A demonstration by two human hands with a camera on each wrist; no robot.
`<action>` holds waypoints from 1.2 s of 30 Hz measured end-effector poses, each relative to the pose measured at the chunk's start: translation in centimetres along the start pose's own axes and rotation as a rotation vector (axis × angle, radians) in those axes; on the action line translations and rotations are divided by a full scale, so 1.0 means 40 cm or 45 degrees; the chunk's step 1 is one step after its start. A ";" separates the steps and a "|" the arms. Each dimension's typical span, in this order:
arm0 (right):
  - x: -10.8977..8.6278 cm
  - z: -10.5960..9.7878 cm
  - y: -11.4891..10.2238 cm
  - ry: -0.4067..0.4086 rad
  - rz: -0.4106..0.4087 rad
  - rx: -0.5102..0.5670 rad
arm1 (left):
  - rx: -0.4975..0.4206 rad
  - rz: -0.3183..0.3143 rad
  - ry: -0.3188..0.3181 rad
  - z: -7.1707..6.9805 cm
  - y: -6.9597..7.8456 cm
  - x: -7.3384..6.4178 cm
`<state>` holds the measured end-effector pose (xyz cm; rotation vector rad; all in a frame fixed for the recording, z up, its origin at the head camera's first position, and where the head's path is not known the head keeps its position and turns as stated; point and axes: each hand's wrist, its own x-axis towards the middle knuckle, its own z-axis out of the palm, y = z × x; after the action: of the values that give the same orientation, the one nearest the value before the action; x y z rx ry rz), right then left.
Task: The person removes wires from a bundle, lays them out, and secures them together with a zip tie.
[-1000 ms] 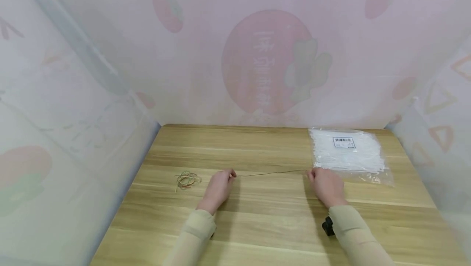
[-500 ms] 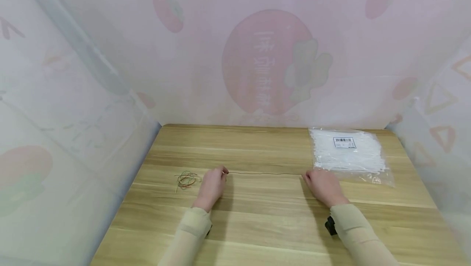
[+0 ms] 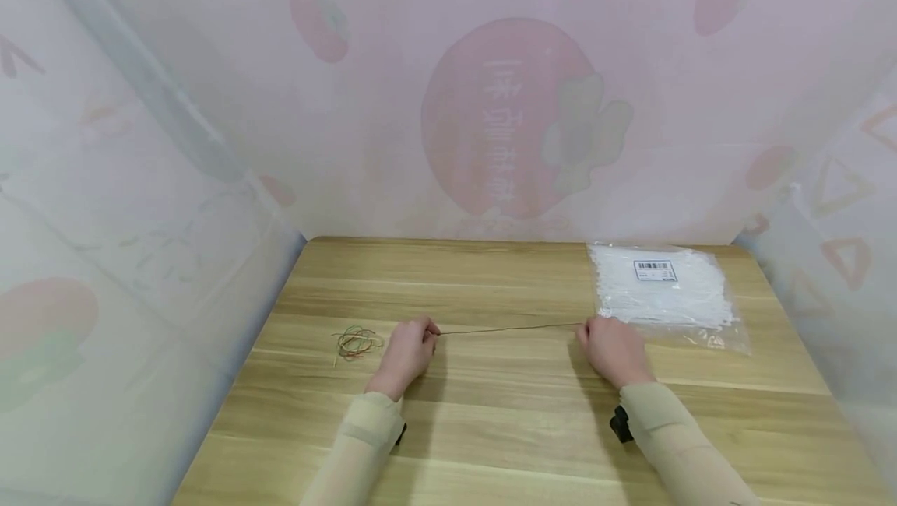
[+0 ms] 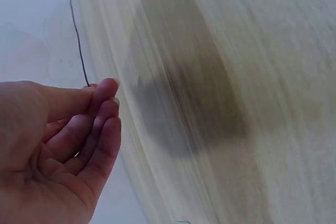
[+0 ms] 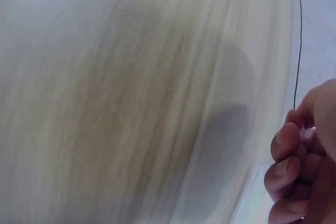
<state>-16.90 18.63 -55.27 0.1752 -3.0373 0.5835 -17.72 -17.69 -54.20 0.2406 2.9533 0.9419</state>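
A thin dark wire-like strand (image 3: 508,328) stretches nearly straight between my two hands, above the wooden table (image 3: 448,280). My left hand (image 3: 404,350) pinches its left end between thumb and index finger, as the left wrist view also shows with the strand (image 4: 77,34) rising from the fingertips. At the other end, my right hand (image 3: 614,346) pinches the strand with its remaining fingers curled in. In the right wrist view the strand (image 5: 300,40) runs up from that pinch. Left of my left hand lies a loose tangle of coloured strands (image 3: 356,343), green, red and yellow.
A clear plastic bag (image 3: 662,292) of thin white sticks or strips, with a barcode label (image 3: 656,271), lies at the back right, just beyond my right hand. Pale printed curtains (image 3: 364,140) enclose the table at the back and sides.
My left hand first shifted left, then slightly back right. The right hand has moved a little to the left. The strand looks straighter than one second ago, still pinched at both ends.
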 end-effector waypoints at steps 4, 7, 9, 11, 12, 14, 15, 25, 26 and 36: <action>0.005 0.005 -0.004 -0.018 0.011 0.017 | -0.022 -0.055 -0.006 -0.006 -0.010 0.005; 0.010 0.010 -0.004 -0.049 0.014 0.039 | -0.027 -0.090 0.013 -0.014 -0.014 0.016; 0.012 0.014 -0.005 -0.074 0.011 0.048 | -0.007 -0.108 0.034 -0.018 -0.015 0.025; 0.015 0.017 -0.007 -0.090 0.000 0.066 | 0.015 -0.126 0.050 -0.020 -0.015 0.033; 0.017 0.018 -0.008 -0.093 -0.006 0.066 | 0.031 -0.137 0.056 -0.020 -0.015 0.037; 0.019 0.020 -0.012 -0.107 -0.010 0.078 | 0.050 -0.161 0.052 -0.020 -0.015 0.043; 0.020 0.022 -0.013 -0.111 -0.008 0.083 | 0.058 -0.170 0.043 -0.019 -0.014 0.046; 0.023 0.031 -0.024 -0.139 0.075 0.162 | 0.119 -0.148 0.039 0.011 -0.014 0.058; 0.023 0.031 -0.025 -0.138 0.080 0.163 | 0.123 -0.143 0.044 0.014 -0.014 0.058; 0.018 0.040 -0.030 -0.146 0.110 0.188 | 0.138 -0.141 0.066 0.028 -0.020 0.058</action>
<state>-17.48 16.84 -56.26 0.0851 -3.1246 0.8327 -20.02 -17.33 -55.52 0.0550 3.0324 0.7886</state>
